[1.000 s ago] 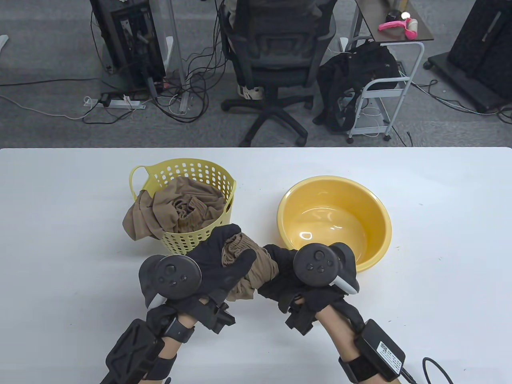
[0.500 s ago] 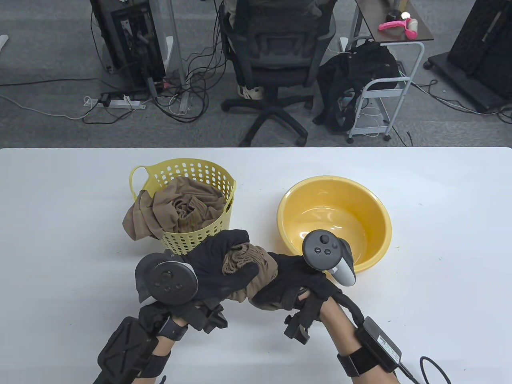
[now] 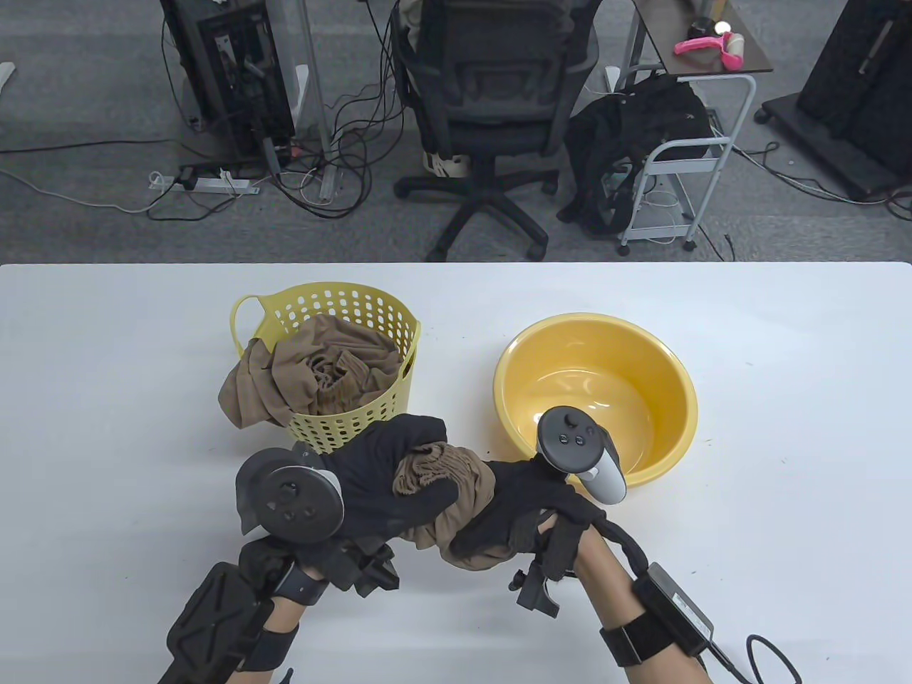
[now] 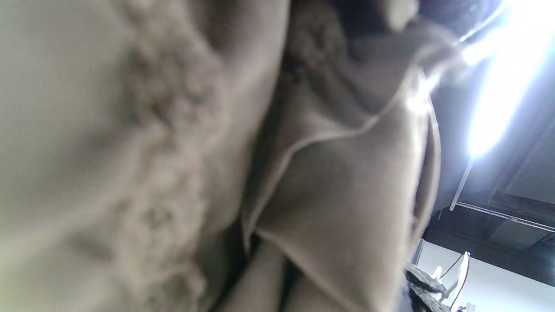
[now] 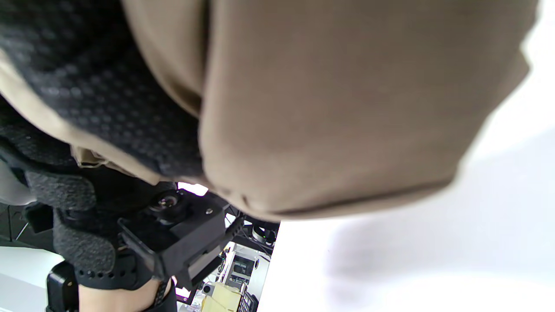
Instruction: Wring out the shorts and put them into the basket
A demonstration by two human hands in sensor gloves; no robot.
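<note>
Table view: bunched tan fabric shorts (image 3: pixel 445 484) gripped between left hand (image 3: pixel 377 477) and right hand (image 3: pixel 520 509), both curled round them, at 5 o'clock of perforated yellow plastic basket (image 3: pixel 342 313) already holding tan cloth; wringing apparently under way, basketing left. Left wrist view: blurred tan folds only. Right wrist view: shorts above white table (image 5: pixel 433 260).

I see my left grip (image 3: pixel 388 484) and right grip (image 3: pixel 513 509) pressed close together, fingers curled tight around the shorts (image 3: pixel 445 491), wrists angled inward, both raised above the worktop (image 3: pixel 784 427).
</note>
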